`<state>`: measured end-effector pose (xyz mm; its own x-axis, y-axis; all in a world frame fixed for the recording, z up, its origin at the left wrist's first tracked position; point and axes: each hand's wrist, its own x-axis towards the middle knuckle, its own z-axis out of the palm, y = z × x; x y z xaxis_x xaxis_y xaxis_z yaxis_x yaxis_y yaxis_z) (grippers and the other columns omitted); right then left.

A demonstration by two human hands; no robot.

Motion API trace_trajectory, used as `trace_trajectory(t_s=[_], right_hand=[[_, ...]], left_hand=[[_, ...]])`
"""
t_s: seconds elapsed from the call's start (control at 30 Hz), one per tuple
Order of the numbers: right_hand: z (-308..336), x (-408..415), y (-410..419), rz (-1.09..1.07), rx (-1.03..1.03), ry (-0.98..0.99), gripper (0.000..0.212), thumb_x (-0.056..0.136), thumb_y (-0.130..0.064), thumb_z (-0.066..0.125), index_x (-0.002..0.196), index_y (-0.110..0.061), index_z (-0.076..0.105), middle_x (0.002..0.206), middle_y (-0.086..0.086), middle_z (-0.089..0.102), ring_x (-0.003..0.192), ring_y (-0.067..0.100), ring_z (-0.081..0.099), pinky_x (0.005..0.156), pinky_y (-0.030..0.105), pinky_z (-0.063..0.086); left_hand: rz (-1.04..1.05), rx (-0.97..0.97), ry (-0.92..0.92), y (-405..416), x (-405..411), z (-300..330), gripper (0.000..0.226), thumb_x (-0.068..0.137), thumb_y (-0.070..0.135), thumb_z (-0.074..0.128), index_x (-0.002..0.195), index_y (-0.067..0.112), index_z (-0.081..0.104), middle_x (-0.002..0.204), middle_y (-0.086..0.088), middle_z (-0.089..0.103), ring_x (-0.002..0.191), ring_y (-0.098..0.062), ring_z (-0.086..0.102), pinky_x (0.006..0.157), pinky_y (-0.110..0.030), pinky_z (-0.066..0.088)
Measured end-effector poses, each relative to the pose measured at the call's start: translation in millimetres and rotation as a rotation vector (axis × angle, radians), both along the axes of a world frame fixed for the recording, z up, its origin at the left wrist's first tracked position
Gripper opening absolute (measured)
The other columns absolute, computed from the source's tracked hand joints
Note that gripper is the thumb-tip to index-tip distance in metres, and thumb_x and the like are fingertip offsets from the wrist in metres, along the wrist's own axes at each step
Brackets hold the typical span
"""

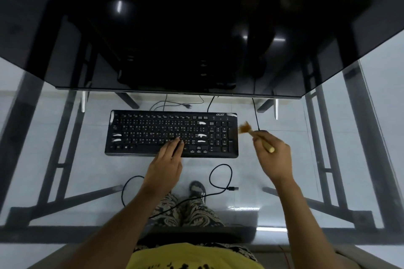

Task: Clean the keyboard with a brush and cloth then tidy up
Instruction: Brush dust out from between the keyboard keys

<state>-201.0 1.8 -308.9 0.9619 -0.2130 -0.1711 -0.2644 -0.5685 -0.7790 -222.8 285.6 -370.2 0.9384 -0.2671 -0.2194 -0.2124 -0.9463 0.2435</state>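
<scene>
I can read "acer" on the keyboard [171, 134], upper right corner; its key legends are too small to read.

- A computer workstation, in a home or a small office; which of the two cannot be told.
- A glass counter [65, 159] on a dark metal frame, with pale floor tiles showing through it.
- A black keyboard [171, 134] lies on the glass, and a loose cable [220, 178] curls near it.
- A large dark screen [196, 28] stands behind the keyboard.
- More cords [175, 103] trail under the screen's edge.
</scene>
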Motion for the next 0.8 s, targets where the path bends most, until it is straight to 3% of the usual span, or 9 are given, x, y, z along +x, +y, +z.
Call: trace_trajectory(t_s=[0.1, 0.17, 0.27, 0.37, 0.5, 0.53, 0.6, 0.67, 0.8], right_hand=[[3, 8, 9, 0.070, 0.179, 0.092, 0.028, 0.089, -0.004, 0.056, 0.090, -0.024, 0.076, 0.083, -0.011, 0.073, 0.072, 0.005, 0.065, 0.062, 0.016, 0.049], [-2, 9, 12, 0.088, 0.123, 0.102, 0.027, 0.090, -0.007, 0.056, 0.090, -0.027, 0.074, 0.085, -0.011, 0.073, 0.079, 0.009, 0.067, 0.067, 0.021, 0.053], [-4, 10, 6, -0.010, 0.063, -0.008, 0.022, 0.092, -0.010, 0.056, 0.096, -0.023, 0.074, 0.088, -0.005, 0.073, 0.075, 0.011, 0.065, 0.064, 0.023, 0.051], [5, 12, 9, 0.137, 0.212, 0.168, 0.030, 0.090, -0.001, 0.051, 0.086, -0.018, 0.075, 0.075, -0.014, 0.073, 0.069, 0.003, 0.066, 0.059, 0.015, 0.048], [1, 13, 10, 0.094, -0.062, 0.012, 0.023, 0.091, -0.010, 0.059, 0.096, -0.026, 0.075, 0.083, -0.010, 0.072, 0.070, 0.007, 0.063, 0.062, 0.014, 0.046], [3, 16, 9, 0.099, -0.047, -0.001, 0.025, 0.091, -0.010, 0.059, 0.096, -0.028, 0.075, 0.083, -0.014, 0.072, 0.072, 0.006, 0.064, 0.064, 0.014, 0.045], [9, 24, 12, 0.185, 0.037, 0.106, 0.028, 0.088, -0.009, 0.058, 0.084, -0.031, 0.075, 0.079, -0.020, 0.073, 0.076, 0.001, 0.066, 0.068, 0.014, 0.048], [13, 35, 19, 0.326, -0.025, 0.216, 0.027, 0.086, -0.015, 0.056, 0.080, -0.033, 0.075, 0.081, -0.017, 0.074, 0.079, 0.006, 0.068, 0.073, 0.024, 0.053], [16, 58, 29, 0.347, -0.149, -0.005, 0.023, 0.093, -0.024, 0.059, 0.111, -0.029, 0.072, 0.107, -0.005, 0.073, 0.093, 0.014, 0.067, 0.085, 0.030, 0.054]], left_hand=[[0.000, -0.003, -0.008, 0, 0, -2, 0.055, 0.092, 0.027, 0.029, 0.138, 0.003, 0.047, 0.140, -0.012, 0.049, 0.125, -0.028, 0.049, 0.090, -0.037, 0.054], [-0.004, -0.002, -0.010, 1, 0, -2, 0.055, 0.092, 0.027, 0.029, 0.138, 0.004, 0.047, 0.141, -0.012, 0.048, 0.126, -0.028, 0.048, 0.091, -0.037, 0.054], [-0.001, -0.006, -0.005, -1, 0, -2, 0.055, 0.091, 0.027, 0.029, 0.136, 0.004, 0.049, 0.139, -0.012, 0.050, 0.124, -0.028, 0.050, 0.089, -0.036, 0.054], [-0.009, 0.002, -0.012, 0, 0, -3, 0.055, 0.091, 0.028, 0.030, 0.137, 0.004, 0.048, 0.138, -0.013, 0.051, 0.123, -0.028, 0.051, 0.092, -0.036, 0.053], [-0.002, 0.001, -0.005, 1, -2, -6, 0.055, 0.092, 0.028, 0.030, 0.138, 0.004, 0.046, 0.140, -0.013, 0.049, 0.126, -0.028, 0.049, 0.094, -0.038, 0.052], [-0.001, 0.003, -0.004, 0, -2, -7, 0.055, 0.092, 0.028, 0.029, 0.139, 0.004, 0.045, 0.141, -0.013, 0.048, 0.127, -0.028, 0.048, 0.095, -0.037, 0.052], [-0.005, 0.006, -0.007, 0, -3, -9, 0.056, 0.093, 0.029, 0.030, 0.141, 0.005, 0.042, 0.143, -0.013, 0.046, 0.129, -0.028, 0.046, 0.097, -0.037, 0.050], [-0.002, 0.004, -0.018, 0, -4, -10, 0.054, 0.093, 0.027, 0.033, 0.141, 0.005, 0.042, 0.143, -0.014, 0.046, 0.129, -0.028, 0.046, 0.098, -0.037, 0.050], [-0.002, -0.010, -0.038, 1, -3, -12, 0.051, 0.093, 0.023, 0.040, 0.141, 0.003, 0.042, 0.143, -0.015, 0.046, 0.129, -0.029, 0.047, 0.099, -0.039, 0.049]])
